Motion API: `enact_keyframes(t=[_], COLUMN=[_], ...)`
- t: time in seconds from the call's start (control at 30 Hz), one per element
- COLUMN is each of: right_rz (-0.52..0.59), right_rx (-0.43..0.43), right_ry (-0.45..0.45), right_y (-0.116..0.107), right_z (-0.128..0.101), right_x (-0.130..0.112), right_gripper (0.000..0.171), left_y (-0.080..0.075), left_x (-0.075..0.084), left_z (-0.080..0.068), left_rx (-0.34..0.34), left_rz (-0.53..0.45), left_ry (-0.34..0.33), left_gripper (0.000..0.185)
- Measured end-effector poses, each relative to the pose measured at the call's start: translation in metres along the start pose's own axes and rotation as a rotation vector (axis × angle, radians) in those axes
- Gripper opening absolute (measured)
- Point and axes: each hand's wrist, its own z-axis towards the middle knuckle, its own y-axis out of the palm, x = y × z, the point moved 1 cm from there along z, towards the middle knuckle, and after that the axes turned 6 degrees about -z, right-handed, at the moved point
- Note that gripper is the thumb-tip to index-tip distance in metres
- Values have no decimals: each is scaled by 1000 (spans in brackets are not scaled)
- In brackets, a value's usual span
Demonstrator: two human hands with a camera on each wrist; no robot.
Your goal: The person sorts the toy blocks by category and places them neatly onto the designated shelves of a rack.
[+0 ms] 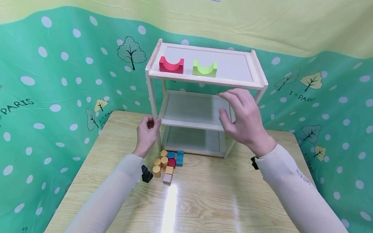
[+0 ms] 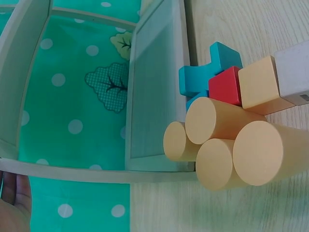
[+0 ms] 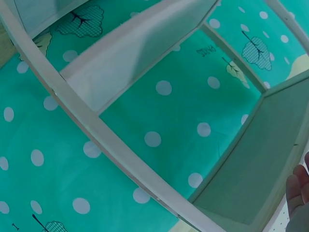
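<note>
A small white wooden three-tier shelf (image 1: 202, 125) stands at the back of the table. My left hand (image 1: 147, 133) grips its left front post at about middle-board height; in the left wrist view the fingers (image 2: 16, 191) meet the post and their tips are hidden. My right hand (image 1: 243, 117) is raised in front of the shelf's right side, thumb and fingers apart, holding nothing. In the right wrist view, its fingers (image 3: 297, 191) show beside a board edge. On the top board sit a red block (image 1: 171, 68) and a light green block (image 1: 204, 71), each with a curved notch upward.
By the shelf's lower left foot stand several tan wooden cylinders (image 1: 156, 171), a blue notched block (image 1: 179, 158), a red cube (image 1: 171, 162), a tan cube (image 1: 169, 170) and a grey block (image 1: 167, 179). A green dotted curtain (image 1: 78, 64) hangs behind the wooden table (image 1: 212, 206).
</note>
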Motion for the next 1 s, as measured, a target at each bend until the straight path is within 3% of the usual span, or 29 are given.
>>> enact_keyframes(t=[0.47, 1.0], right_rz=[59, 131], right_rx=[5, -78], right_ry=[20, 100], right_y=[15, 47], right_z=[-24, -60], right_x=[-7, -18], right_gripper=[32, 34], left_y=[0, 0], left_x=[1, 0], left_z=[0, -1], left_rx=[-4, 4], left_rz=[1, 4], left_ry=[10, 16], left_gripper=[25, 24])
